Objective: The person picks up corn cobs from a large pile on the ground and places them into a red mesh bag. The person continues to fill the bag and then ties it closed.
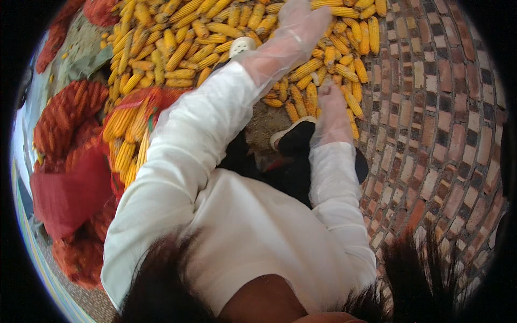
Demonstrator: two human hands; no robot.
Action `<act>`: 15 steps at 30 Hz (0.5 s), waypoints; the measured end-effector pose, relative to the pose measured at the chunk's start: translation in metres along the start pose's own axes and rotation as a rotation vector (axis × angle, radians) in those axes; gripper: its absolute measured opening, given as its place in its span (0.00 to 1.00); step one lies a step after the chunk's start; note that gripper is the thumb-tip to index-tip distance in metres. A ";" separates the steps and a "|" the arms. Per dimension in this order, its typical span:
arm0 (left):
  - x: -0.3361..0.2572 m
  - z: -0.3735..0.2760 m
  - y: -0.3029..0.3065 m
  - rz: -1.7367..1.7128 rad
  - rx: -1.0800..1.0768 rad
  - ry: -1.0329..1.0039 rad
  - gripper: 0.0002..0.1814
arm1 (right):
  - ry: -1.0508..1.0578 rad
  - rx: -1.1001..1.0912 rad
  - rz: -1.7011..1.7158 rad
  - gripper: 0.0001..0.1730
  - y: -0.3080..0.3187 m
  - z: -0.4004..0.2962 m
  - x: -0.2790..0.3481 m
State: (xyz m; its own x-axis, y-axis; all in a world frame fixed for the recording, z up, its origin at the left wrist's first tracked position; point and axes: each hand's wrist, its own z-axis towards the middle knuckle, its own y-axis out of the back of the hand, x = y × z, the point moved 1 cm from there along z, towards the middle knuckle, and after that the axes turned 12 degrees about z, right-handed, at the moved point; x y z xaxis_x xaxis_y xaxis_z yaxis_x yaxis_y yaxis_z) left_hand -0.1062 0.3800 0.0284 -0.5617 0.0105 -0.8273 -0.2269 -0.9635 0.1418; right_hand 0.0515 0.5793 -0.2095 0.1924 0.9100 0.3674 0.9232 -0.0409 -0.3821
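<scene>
A heap of yellow corn cobs (181,48) covers the ground in front of me. My left hand (305,22), in a clear plastic glove, reaches over the far part of the heap; its fingertips run to the top of the picture, and its grip is unclear. My right hand (333,107), also in a clear glove, points down at the near right edge of the heap. Its fingers are among the cobs, and whether they hold one is hidden. Left of my legs, a red mesh sack (167,97) holds several husked cobs.
Filled red mesh sacks (68,117) lie along the left, with a red cloth-like piece (72,198) over some. Brick paving (428,141) spreads to the right. A white clog (242,45) and a dark shoe (297,135) are at the heap's near edge.
</scene>
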 end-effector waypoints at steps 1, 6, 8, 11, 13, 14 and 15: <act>0.009 -0.001 -0.014 0.073 0.055 0.421 0.23 | 0.009 -0.029 0.039 0.05 0.024 0.027 -0.001; 0.018 -0.009 -0.024 -0.459 0.095 1.321 0.20 | 0.155 -0.176 -0.360 0.06 0.029 0.090 0.000; 0.002 0.008 -0.034 -0.386 0.234 1.179 0.21 | 0.470 -0.297 -1.035 0.11 0.037 0.149 0.032; 0.023 -0.007 -0.030 -0.412 0.246 1.166 0.23 | 0.597 -0.382 -1.505 0.16 -0.028 0.160 0.041; 0.016 -0.013 -0.026 -0.482 0.227 1.171 0.23 | 0.552 -0.393 -1.575 0.20 -0.062 0.148 0.039; 0.007 -0.015 -0.023 -0.534 0.207 1.143 0.23 | 0.477 -0.390 -1.578 0.20 -0.071 0.141 0.035; -0.006 -0.009 -0.019 -0.547 0.159 1.160 0.22 | 0.373 -0.363 -1.593 0.20 -0.082 0.130 0.023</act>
State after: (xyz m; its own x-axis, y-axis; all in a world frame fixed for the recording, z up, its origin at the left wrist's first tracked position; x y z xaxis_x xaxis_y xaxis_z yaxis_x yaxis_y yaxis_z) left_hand -0.0920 0.3960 0.0257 0.6306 0.0772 -0.7723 -0.3430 -0.8649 -0.3665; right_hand -0.0631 0.6574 -0.2797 -0.9341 -0.0046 0.3569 0.2750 0.6280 0.7280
